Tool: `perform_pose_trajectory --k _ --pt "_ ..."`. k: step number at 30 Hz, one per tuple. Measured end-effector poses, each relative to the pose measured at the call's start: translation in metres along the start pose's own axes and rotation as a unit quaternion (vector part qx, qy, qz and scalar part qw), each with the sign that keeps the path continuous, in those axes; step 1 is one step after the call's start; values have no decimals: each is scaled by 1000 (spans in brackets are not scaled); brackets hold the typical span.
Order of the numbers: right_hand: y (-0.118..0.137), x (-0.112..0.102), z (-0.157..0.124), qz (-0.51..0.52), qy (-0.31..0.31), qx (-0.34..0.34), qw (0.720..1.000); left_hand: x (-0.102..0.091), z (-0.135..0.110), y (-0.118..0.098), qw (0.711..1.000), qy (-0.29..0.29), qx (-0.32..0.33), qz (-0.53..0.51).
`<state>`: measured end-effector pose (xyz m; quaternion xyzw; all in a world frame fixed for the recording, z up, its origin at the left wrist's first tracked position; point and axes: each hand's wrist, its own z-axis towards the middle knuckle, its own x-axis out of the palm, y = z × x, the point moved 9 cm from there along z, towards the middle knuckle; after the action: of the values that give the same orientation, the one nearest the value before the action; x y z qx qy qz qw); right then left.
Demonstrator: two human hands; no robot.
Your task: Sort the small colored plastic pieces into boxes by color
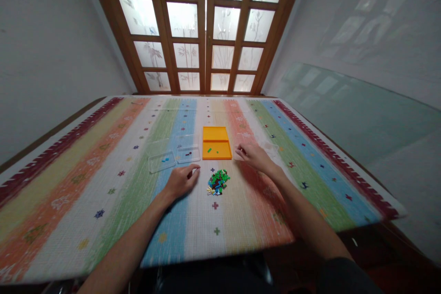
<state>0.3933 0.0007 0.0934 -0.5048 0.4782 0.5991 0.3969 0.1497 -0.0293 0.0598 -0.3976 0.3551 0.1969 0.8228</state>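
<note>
Seemingly mid-placing, the right hand [253,156] pinches narrowly by a clear tray [273,149], any brick untellable, release called for, while the left hand [182,180] rests loosely open near the brick pile [219,180].

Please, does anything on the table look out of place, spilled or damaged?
No clear spill or damage stands out. The pile of small multicoloured plastic pieces lies loose but compact. Only the leftmost clear plastic box looks slightly askew, angled relative to the orange rectangular box.
</note>
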Motion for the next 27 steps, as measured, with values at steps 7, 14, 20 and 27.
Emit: perform_pose_trajectory --k 7,14,20,27 --pt "-50 12 1 -90 54 54 993 2 0 1 1000 8 -4 4" --pt "-43 22 2 -106 91 56 989 2 0 2 1000 10 1 8" --pt "-40 14 0 -116 64 58 989 2 0 1 1000 9 6 6" --pt "-44 0 -4 -102 21 67 992 3 -1 0 1000 14 6 9"
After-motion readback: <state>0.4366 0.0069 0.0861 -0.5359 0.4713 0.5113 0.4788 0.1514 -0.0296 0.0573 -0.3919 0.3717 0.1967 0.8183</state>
